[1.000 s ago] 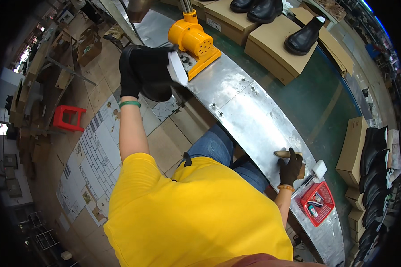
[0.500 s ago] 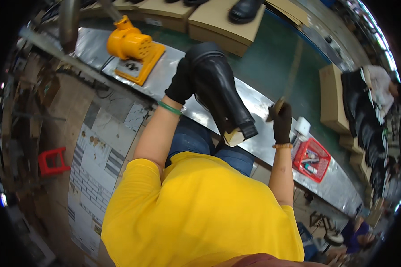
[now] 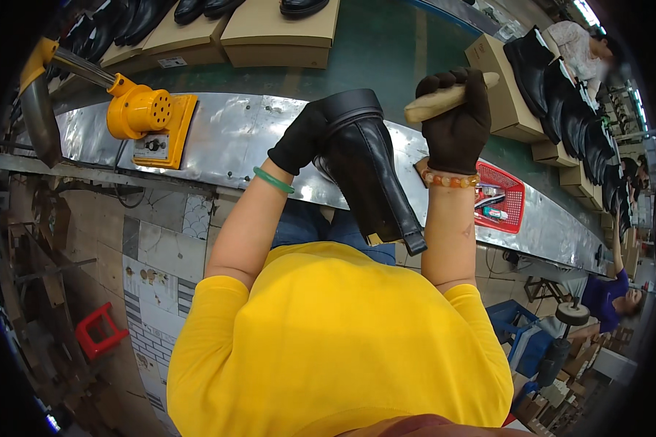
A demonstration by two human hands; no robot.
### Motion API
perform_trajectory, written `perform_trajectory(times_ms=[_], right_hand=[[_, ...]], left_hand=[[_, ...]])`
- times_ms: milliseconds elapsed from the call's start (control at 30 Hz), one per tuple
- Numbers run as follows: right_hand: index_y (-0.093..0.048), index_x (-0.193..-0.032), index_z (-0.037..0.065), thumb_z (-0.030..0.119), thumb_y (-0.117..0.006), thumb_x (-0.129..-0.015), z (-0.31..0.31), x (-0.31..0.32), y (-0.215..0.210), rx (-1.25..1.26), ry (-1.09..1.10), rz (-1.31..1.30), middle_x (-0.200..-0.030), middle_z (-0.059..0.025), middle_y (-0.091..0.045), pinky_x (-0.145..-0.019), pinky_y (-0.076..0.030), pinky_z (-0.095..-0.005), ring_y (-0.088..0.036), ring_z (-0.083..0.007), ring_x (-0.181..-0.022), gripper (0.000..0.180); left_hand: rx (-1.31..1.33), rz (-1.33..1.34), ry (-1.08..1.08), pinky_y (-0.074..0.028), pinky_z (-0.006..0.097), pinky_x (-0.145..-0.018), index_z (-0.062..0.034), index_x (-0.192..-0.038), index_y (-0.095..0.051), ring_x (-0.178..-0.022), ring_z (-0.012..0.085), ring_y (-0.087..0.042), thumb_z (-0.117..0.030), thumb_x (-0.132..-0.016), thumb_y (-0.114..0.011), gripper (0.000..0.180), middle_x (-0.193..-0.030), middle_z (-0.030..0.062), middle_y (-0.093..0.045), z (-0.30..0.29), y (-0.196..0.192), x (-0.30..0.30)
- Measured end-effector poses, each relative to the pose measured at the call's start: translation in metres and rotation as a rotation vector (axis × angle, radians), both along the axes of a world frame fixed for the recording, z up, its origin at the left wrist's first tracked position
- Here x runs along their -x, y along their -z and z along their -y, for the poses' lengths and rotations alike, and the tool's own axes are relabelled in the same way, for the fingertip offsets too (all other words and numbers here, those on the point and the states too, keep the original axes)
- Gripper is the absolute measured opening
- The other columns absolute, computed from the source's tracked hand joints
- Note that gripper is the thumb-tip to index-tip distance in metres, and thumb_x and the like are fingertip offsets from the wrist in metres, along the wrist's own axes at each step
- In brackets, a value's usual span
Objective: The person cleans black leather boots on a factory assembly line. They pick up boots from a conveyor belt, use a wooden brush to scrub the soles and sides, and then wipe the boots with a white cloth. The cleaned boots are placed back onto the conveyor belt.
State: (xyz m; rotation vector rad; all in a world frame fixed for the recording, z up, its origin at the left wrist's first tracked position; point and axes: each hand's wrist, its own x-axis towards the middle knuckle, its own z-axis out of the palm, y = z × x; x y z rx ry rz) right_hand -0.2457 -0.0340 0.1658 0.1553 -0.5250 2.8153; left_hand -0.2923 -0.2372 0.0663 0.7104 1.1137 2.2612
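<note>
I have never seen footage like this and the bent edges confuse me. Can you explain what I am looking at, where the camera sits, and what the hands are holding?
The camera is worn on a person's head and looks down, so you see their yellow shirt and both forearms; the wide lens bends straight edges. The left hand, in a dark glove, is tucked into the top of a black boot and holds it up. The right hand, also gloved, grips a pale wooden-looking handle. Beneath them runs a long metal bench carrying a yellow machine and a red basket of small items. Beyond it, cardboard boxes with more black footwear sit on a green surface.
</note>
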Motion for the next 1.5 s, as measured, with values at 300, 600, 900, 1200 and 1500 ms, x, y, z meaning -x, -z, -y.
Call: perform_trajectory(times_ms=[300,600,900,1200,1500], right_hand=[[-0.044,-0.072,0.016,0.035,-0.06,-0.088,0.029,0.016,-0.016,0.1,-0.207,-0.164,-0.064,0.0055,-0.033,-0.057,-0.036,-0.0258,-0.035,-0.0081,-0.057,0.03],[-0.043,-0.065,0.016,0.031,-0.061,-0.086,0.031,0.024,0.0,0.275,-0.272,-0.018,-0.059,0.0063,-0.032,-0.049,-0.035,-0.0236,-0.034,-0.0078,-0.051,0.032],[-0.042,-0.064,0.015,0.031,-0.062,-0.084,0.045,0.033,0.006,0.456,-0.286,0.068,-0.057,0.0056,-0.032,-0.048,-0.037,-0.022,-0.035,-0.0078,-0.05,0.033],[-0.037,-0.063,0.016,0.031,-0.057,-0.089,0.047,0.029,0.003,0.096,-0.183,-0.138,-0.059,0.0051,-0.027,-0.046,-0.03,-0.0257,-0.03,-0.0077,-0.049,0.036],[-0.043,-0.066,0.013,0.025,-0.059,-0.088,0.029,0.032,-0.004,0.279,-0.163,-0.004,-0.061,0.005,-0.031,-0.051,-0.033,-0.0238,-0.031,-0.0074,-0.052,0.03]], left_hand=[[0.087,-0.024,0.137,-0.037,0.037,-0.102,-0.0036,-0.133,-0.039,-0.119,0.0218,-0.046,-0.042,-0.085,-0.059,0.064,-0.13,0.011,-0.047,0.001,0.004,0.01],[0.027,0.043,-0.083,-0.044,0.03,-0.092,0.0038,-0.123,-0.049,-0.104,0.0147,-0.054,-0.046,-0.083,-0.059,0.064,-0.115,0.0097,-0.058,-0.001,0.009,0.0],[-0.042,0.018,0.086,-0.041,0.033,-0.098,0.0031,-0.128,-0.044,-0.112,0.0185,-0.052,-0.056,-0.079,-0.061,0.079,-0.125,0.0118,-0.053,0.011,0.02,0.017],[0.102,-0.056,0.029,-0.04,0.033,-0.099,0.0027,-0.128,-0.045,-0.114,0.019,-0.05,-0.056,-0.081,-0.059,0.077,-0.125,0.0125,-0.053,0.013,0.017,0.017],[0.133,0.051,0.042,-0.043,0.029,-0.092,0.0013,-0.122,-0.051,-0.103,0.0137,-0.054,-0.047,-0.085,-0.058,0.062,-0.114,0.0071,-0.058,-0.01,0.004,0.017]])
